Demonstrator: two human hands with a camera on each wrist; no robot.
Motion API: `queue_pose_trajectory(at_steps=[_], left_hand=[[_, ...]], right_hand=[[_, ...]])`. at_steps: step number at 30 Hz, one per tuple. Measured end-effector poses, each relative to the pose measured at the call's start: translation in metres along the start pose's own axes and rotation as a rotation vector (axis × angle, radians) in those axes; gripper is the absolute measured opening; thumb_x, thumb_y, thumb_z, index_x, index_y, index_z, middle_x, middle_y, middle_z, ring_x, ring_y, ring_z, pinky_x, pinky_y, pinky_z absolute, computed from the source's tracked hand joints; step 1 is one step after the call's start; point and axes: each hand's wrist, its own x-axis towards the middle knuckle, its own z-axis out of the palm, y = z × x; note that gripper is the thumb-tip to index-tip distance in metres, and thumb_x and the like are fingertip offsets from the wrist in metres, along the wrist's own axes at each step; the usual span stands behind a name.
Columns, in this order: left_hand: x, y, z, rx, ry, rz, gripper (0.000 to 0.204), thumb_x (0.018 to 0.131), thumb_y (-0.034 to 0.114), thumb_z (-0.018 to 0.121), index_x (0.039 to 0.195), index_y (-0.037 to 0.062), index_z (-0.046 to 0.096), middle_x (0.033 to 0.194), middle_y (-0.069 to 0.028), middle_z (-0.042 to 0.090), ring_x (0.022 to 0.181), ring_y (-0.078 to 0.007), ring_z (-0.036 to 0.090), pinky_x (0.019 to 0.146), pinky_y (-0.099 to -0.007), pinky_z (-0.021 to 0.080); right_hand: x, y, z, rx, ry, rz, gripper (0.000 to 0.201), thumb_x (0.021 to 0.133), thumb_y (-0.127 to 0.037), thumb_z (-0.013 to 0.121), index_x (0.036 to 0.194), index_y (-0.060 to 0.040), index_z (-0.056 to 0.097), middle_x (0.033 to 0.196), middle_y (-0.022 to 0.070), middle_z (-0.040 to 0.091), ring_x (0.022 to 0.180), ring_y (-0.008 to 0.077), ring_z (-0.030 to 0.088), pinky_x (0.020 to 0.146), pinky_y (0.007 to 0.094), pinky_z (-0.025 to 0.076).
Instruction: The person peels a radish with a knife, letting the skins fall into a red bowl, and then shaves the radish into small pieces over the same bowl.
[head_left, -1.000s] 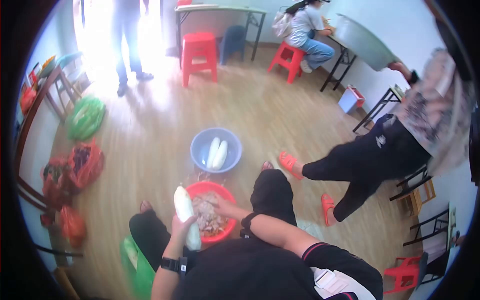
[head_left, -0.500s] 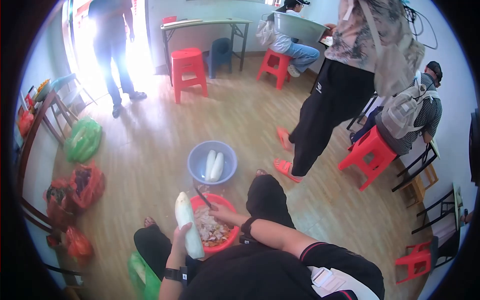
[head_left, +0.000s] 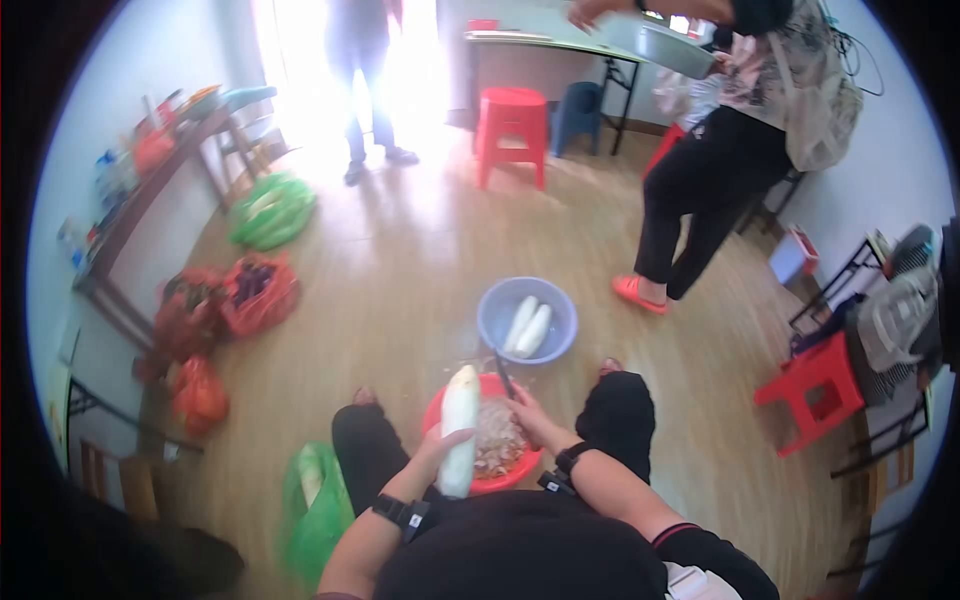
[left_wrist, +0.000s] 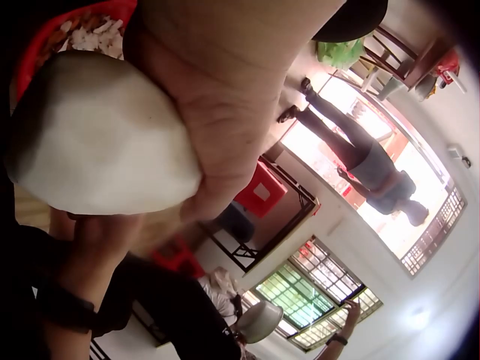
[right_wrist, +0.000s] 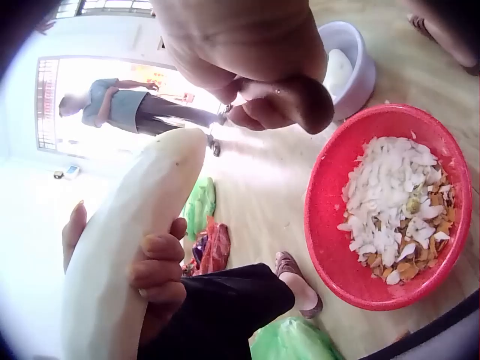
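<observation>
A long, peeled white radish (head_left: 460, 415) stands tilted up over the near side of a red basin (right_wrist: 326, 225). My left hand (head_left: 442, 450) grips it around the lower half, fingers curled round it in the right wrist view. The radish's blunt end fills much of the left wrist view. My right hand (head_left: 535, 415), just right of the radish, holds a knife (head_left: 504, 376) with its dark blade pointing away from me. In the right wrist view the curled fingers hide the knife. White and brownish peelings (right_wrist: 394, 202) lie in the red basin.
Beyond the red basin sits a blue basin (head_left: 487, 345) with two white radishes (head_left: 530, 328). Green bags (head_left: 272, 210) and red bags (head_left: 262, 295) lie left. A person (head_left: 735, 180) carrying a metal basin (head_left: 675, 52) stands at the right; another stands in the doorway. Red stools stand around.
My head view has swung left, so the room appears shifted right. The knife came up into view from over the peelings and now sits beside the radish. The person with the metal basin has walked away from me.
</observation>
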Motion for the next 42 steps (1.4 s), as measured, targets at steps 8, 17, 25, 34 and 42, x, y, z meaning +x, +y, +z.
queue_pose_trajectory(at_steps=[8,17,25,34,42], left_hand=[[0.012,-0.016,-0.004,-0.005,0.015,0.044,0.053,0.077,0.028,0.07,0.118,0.0015,0.049,0.091,-0.007,0.06,0.077,-0.0158,0.06,0.067,-0.0291,0.05],[-0.001,0.001,0.003,0.011,-0.144,0.074,0.06,0.078,0.032,0.067,0.123,0.0013,0.044,0.1,-0.0093,0.057,0.085,-0.0167,0.059,0.071,-0.0301,0.049],[-0.003,0.005,0.005,-0.015,-0.244,-0.066,0.066,0.076,0.035,0.068,0.127,0.0028,0.04,0.103,-0.0108,0.055,0.087,-0.0173,0.058,0.071,-0.0309,0.049],[-0.005,0.015,0.009,-0.007,-0.256,-0.149,0.077,0.074,0.038,0.07,0.131,0.0064,0.031,0.1,-0.0105,0.053,0.088,-0.0174,0.057,0.068,-0.0312,0.051],[0.023,-0.014,-0.002,0.289,-0.236,0.171,0.06,0.068,0.022,0.076,0.118,0.0035,0.049,0.099,-0.0089,0.06,0.086,-0.0153,0.059,0.073,-0.0306,0.05]], right_hand=[[-0.012,-0.015,0.002,-0.044,-0.036,0.166,0.016,0.084,-0.022,0.06,0.083,-0.0092,0.05,0.051,-0.0026,0.037,0.037,0.0091,0.035,0.034,0.0244,0.028],[-0.006,-0.027,0.006,0.266,-0.076,0.11,0.047,0.084,-0.044,0.057,0.099,0.0003,0.052,0.07,0.0113,0.059,0.036,0.0149,0.045,0.03,0.0246,0.031],[-0.005,-0.024,0.008,0.405,-0.363,0.082,0.044,0.087,-0.045,0.052,0.106,-0.0053,0.05,0.081,0.0093,0.061,0.039,0.0137,0.049,0.032,0.0222,0.036],[-0.005,-0.023,0.012,0.407,-0.249,0.05,0.028,0.085,-0.032,0.06,0.099,-0.0094,0.05,0.072,0.005,0.059,0.037,0.0129,0.047,0.032,0.0223,0.036],[-0.016,-0.032,0.022,0.172,0.007,-0.035,0.033,0.08,-0.031,0.067,0.093,-0.007,0.049,0.072,0.0034,0.055,0.038,0.0111,0.047,0.032,0.0219,0.035]])
